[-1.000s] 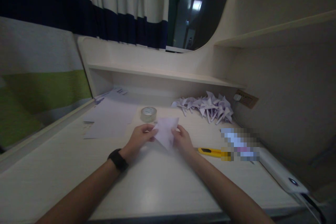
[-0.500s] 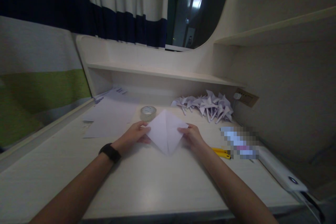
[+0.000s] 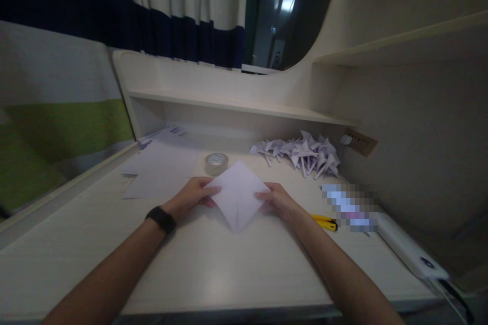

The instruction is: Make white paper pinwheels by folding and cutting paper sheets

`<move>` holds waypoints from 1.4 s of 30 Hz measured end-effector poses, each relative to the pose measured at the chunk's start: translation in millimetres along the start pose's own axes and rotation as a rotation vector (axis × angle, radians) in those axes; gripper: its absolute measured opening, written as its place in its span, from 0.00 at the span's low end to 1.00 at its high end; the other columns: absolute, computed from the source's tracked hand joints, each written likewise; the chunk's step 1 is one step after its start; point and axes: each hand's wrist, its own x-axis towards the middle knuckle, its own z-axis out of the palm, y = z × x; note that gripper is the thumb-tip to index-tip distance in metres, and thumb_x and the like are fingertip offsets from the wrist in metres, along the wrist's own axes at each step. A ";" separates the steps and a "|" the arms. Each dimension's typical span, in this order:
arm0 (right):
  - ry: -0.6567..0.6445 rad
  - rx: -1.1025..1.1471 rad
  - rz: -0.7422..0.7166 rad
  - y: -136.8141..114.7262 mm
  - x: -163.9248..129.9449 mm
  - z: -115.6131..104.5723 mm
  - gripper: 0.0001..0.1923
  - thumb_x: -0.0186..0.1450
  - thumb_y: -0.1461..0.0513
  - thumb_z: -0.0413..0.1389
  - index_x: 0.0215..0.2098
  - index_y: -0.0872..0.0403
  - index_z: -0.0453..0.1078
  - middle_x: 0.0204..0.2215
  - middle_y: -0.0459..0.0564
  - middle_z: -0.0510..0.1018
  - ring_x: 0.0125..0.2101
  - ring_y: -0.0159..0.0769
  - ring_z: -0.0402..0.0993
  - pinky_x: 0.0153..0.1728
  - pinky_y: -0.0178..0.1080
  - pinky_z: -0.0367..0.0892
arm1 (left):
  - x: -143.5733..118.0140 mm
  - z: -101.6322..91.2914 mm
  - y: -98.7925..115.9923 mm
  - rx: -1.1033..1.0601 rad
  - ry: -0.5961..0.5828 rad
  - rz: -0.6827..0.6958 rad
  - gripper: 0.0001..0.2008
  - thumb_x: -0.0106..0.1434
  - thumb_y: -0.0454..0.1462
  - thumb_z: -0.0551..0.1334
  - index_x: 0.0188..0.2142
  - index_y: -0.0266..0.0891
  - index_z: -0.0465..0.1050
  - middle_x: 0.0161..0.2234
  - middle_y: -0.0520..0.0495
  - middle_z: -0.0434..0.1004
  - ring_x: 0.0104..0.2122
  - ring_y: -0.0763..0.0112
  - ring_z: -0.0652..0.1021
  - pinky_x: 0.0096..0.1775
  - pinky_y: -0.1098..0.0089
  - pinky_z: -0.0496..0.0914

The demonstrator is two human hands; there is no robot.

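Note:
A white square sheet of paper [image 3: 238, 195] is held up over the desk with one corner pointing toward me, a short crease or slit showing near that corner. My left hand [image 3: 198, 193] pinches its left corner, thumb on top and fingers underneath. At the right corner, my right hand [image 3: 278, 198] grips it the same way. Just behind the sheet stands a roll of clear tape [image 3: 216, 163]. To the right of my right hand lies a yellow-handled tool [image 3: 325, 222], partly hidden by my forearm.
Several white paper pinwheels [image 3: 305, 155] are heaped at the back right. Loose white sheets [image 3: 163, 162] lie at the back left. A blurred-out screen [image 3: 348, 208] and a white power strip [image 3: 407, 249] line the right side. A low shelf [image 3: 236, 104] runs along the back.
The paper has shifted slightly left and toward me, and its long centre crease looks fainter. Both hands keep their hold on the side corners.

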 end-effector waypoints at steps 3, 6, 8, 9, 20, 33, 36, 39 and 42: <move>0.008 0.016 0.035 -2.3 -0.9 -1.2 0.16 0.52 0.62 0.64 0.38 0.59 0.73 0.25 0.51 0.81 0.18 0.32 0.75 0.13 0.28 0.68 | -0.9 0.2 1.2 0.001 -0.012 0.020 0.16 0.56 0.44 0.67 0.38 0.33 0.77 0.32 0.43 0.78 0.27 0.69 0.75 0.28 0.71 0.68; -0.038 0.056 0.060 -4.1 -1.1 -5.8 0.15 0.52 0.63 0.63 0.38 0.60 0.73 0.26 0.53 0.81 0.19 0.33 0.77 0.15 0.28 0.69 | -1.7 -0.4 2.1 -0.009 -0.026 0.025 0.16 0.56 0.44 0.68 0.38 0.33 0.78 0.32 0.43 0.78 0.27 0.70 0.74 0.28 0.71 0.68; -0.073 0.090 0.057 -5.2 -1.6 -9.4 0.16 0.52 0.64 0.63 0.40 0.60 0.72 0.27 0.52 0.81 0.20 0.33 0.77 0.17 0.29 0.71 | -2.3 -1.5 2.5 -0.037 -0.047 0.020 0.16 0.55 0.44 0.68 0.38 0.33 0.78 0.33 0.43 0.78 0.28 0.70 0.74 0.29 0.71 0.68; -0.088 0.111 0.051 -5.7 -2.1 -11.0 0.17 0.52 0.65 0.63 0.40 0.59 0.72 0.27 0.52 0.81 0.21 0.34 0.78 0.18 0.30 0.71 | -2.6 -2.3 2.5 -0.058 -0.061 0.015 0.16 0.55 0.43 0.68 0.38 0.33 0.78 0.33 0.43 0.78 0.29 0.69 0.75 0.30 0.71 0.68; -0.231 0.124 -0.026 -3.6 -3.4 -24.0 0.17 0.47 0.67 0.63 0.37 0.60 0.77 0.24 0.51 0.81 0.23 0.37 0.78 0.26 0.36 0.74 | -5.7 -4.5 9.4 -0.228 -0.035 -0.047 0.10 0.52 0.39 0.68 0.32 0.35 0.79 0.31 0.44 0.78 0.29 0.69 0.76 0.34 0.68 0.72; -0.205 -0.491 -0.218 -24.6 -13.3 -15.7 0.19 0.54 0.51 0.64 0.34 0.58 0.72 0.22 0.44 0.73 0.21 0.27 0.63 0.21 0.29 0.56 | 2.9 14.6 -2.4 0.260 -0.043 0.087 0.19 0.51 0.45 0.70 0.39 0.34 0.78 0.33 0.43 0.80 0.20 0.69 0.77 0.23 0.71 0.70; -0.287 -0.579 -0.228 -25.8 -16.8 -3.7 0.20 0.58 0.50 0.61 0.40 0.58 0.74 0.26 0.47 0.76 0.24 0.29 0.67 0.23 0.30 0.58 | 1.1 22.1 -2.6 0.259 -0.084 0.081 0.18 0.52 0.45 0.69 0.37 0.33 0.78 0.33 0.42 0.80 0.19 0.69 0.77 0.22 0.71 0.70; -0.314 -0.587 -0.167 -26.3 -21.2 6.3 0.17 0.56 0.51 0.62 0.32 0.59 0.76 0.23 0.47 0.75 0.23 0.29 0.66 0.23 0.30 0.58 | -0.2 23.3 -2.8 0.269 -0.136 0.088 0.18 0.52 0.46 0.69 0.36 0.35 0.78 0.32 0.42 0.80 0.19 0.71 0.76 0.21 0.71 0.70; -0.293 -0.598 -0.106 -25.1 -23.1 12.9 0.15 0.54 0.53 0.63 0.26 0.59 0.75 0.19 0.45 0.73 0.19 0.28 0.63 0.20 0.30 0.57 | -0.6 20.3 -1.1 0.310 -0.176 0.100 0.18 0.52 0.46 0.69 0.37 0.36 0.79 0.32 0.43 0.80 0.19 0.71 0.76 0.22 0.71 0.69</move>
